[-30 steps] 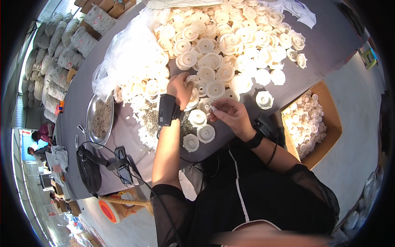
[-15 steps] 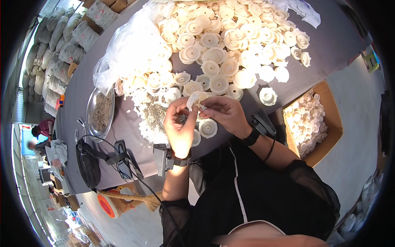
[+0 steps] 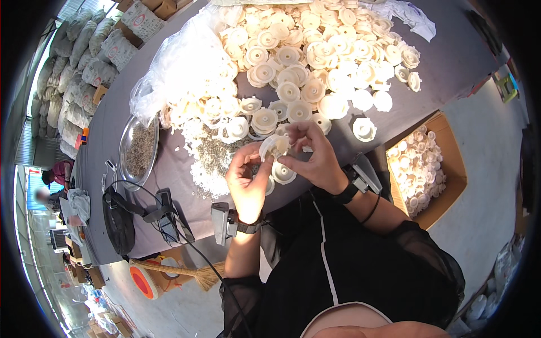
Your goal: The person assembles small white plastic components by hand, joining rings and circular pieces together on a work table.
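A round cream plastic part (image 3: 273,146), wheel-like with a raised middle, is tilted in the fingers of my left hand (image 3: 247,183). Close on its right is my right hand (image 3: 320,163), thumb and forefinger spread apart around that side; whether a fingertip touches the part I cannot tell. Just under the hands, another cream disc (image 3: 284,173) lies on the grey cloth-covered table (image 3: 186,194). Beyond them spreads a big heap of similar round parts (image 3: 301,73). Small white and metal pieces (image 3: 209,160) lie in a pile left of my left hand.
A metal tray (image 3: 138,152) of small brownish pieces sits at the left, near a black pouch (image 3: 119,225) with cables. Clear plastic sheeting (image 3: 174,67) covers the heap's left side. At the right, a cardboard box (image 3: 445,191) holds many cream parts. A person (image 3: 59,174) is far left.
My right thumb and fingers have spread apart from their pinch beside the part. The part has tilted a little in my left hand and sits slightly nearer me.
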Demonstrator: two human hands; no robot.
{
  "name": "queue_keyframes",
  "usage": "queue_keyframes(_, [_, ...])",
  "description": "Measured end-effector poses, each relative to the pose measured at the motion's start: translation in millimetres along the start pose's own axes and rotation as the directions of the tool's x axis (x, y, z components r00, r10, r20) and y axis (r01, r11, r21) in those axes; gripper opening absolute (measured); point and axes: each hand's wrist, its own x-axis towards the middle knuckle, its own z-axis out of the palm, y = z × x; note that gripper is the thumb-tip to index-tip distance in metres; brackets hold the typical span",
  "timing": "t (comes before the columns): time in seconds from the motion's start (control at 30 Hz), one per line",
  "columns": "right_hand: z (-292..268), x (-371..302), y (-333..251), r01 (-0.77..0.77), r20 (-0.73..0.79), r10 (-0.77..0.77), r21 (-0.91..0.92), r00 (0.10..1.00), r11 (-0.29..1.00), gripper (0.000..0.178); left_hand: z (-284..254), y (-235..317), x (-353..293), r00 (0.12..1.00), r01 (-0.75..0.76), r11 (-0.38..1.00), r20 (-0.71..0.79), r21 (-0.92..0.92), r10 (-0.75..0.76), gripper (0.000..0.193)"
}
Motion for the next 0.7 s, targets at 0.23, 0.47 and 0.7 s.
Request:
queue_keyframes(0.23, [-5.1, -0.2, 9.0, -0.146, 0.231, 0.042, 0.454, 0.972, 0.879, 0.037, 4.2, 7.7, -13.8, 1.0, 0.005, 0.997, -0.003, -0.071, -0.005, 0.031])
queue_keyframes(0.47, [5.6, -4.3, 29.9, -0.127, 0.216, 0.017, 0.505, 0.976, 0.854, 0.026, 1.8, 2.4, -27.9, 1.0, 0.009, 1.0, -0.014, -0.009, -0.009, 0.034])
queue_keyframes(0.7, [-2.6, 2.4, 20.7, -0.309, 0.233, 0.204, 0.663, 0.951, 0.682, 0.031, -102.1, -25.3, -6.1, 0.915, 0.06, 0.982, -0.404, 0.18, 0.018, 0.009])
